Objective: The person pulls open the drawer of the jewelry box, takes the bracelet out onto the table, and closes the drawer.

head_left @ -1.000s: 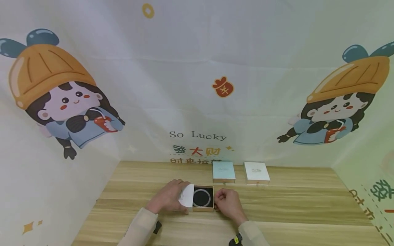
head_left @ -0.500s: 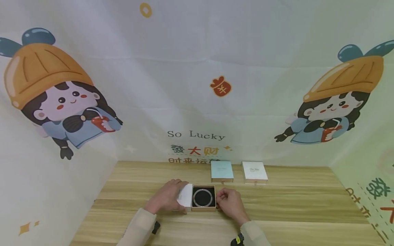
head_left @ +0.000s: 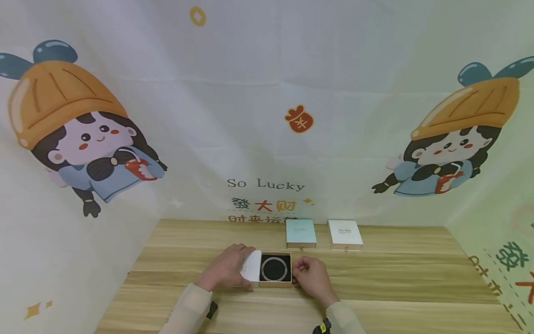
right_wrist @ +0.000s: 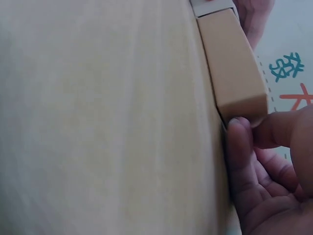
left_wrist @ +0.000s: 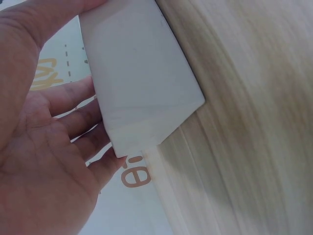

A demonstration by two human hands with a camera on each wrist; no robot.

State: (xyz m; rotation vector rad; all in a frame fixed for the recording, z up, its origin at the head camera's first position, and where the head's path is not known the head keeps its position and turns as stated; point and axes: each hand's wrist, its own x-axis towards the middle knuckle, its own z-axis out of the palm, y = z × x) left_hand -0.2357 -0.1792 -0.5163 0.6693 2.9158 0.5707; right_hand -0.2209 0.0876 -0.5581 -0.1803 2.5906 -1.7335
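Observation:
A small slide-out gift box lies on the table, its white outer sleeve (head_left: pixel 251 267) at the left and its tan drawer (head_left: pixel 276 284) drawn out to the right. Inside the drawer, on a black lining, sits a greyish round bangle (head_left: pixel 285 270). My left hand (head_left: pixel 228 268) grips the sleeve, thumb along the near side and fingers along the far side; the left wrist view shows the sleeve's plain white side (left_wrist: pixel 137 63). At the drawer's right end, my right hand (head_left: pixel 312 277) pinches with thumb and forefinger. Whatever small tab lies between those fingertips is hidden.
Behind the hands stand two closed boxes, a pale blue one (head_left: pixel 301 233) and a white one (head_left: pixel 345 234), each with a small pull at its front. The wooden table (head_left: pixel 400 278) ends at a printed cloth backdrop (head_left: pixel 354 139).
The drawer has slid further right out of the sleeve with my right hand, so the whole bangle shows. My left hand keeps its hold. Over the last half second little differs.

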